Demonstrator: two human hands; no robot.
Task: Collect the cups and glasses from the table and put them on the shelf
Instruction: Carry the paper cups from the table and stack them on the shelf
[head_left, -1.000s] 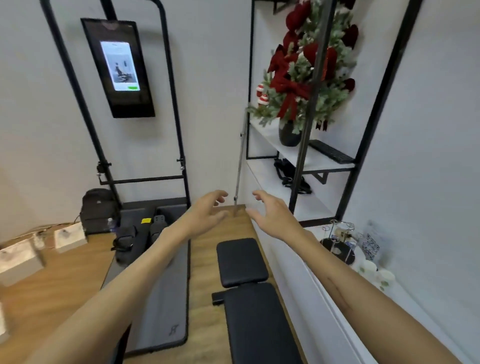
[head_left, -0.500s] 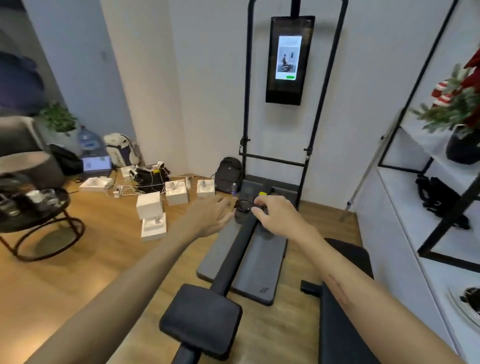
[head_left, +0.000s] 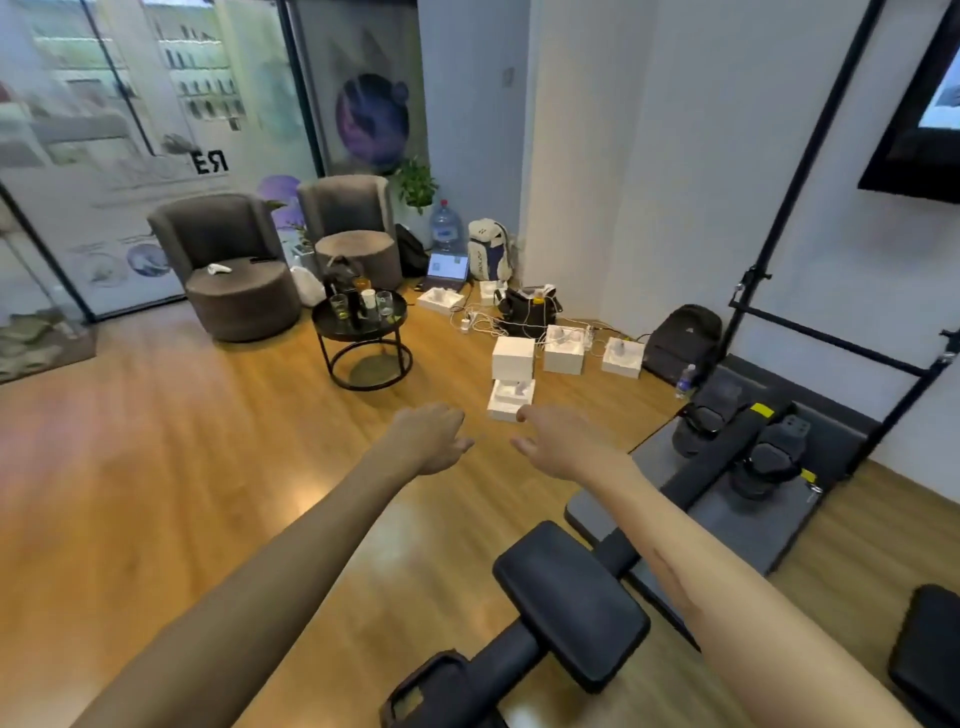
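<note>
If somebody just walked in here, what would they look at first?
Probably the two bare hands, left hand and right hand, stretched out empty over the wooden floor. Beyond them stands a small round black table crowded with cups and glasses, in front of two grey armchairs.

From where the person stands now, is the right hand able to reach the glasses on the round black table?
Probably not yet. The right hand hangs empty over the wooden floor, well short of the round black table holding the glasses. Only open floor lies between, so walking closer should do.
</note>
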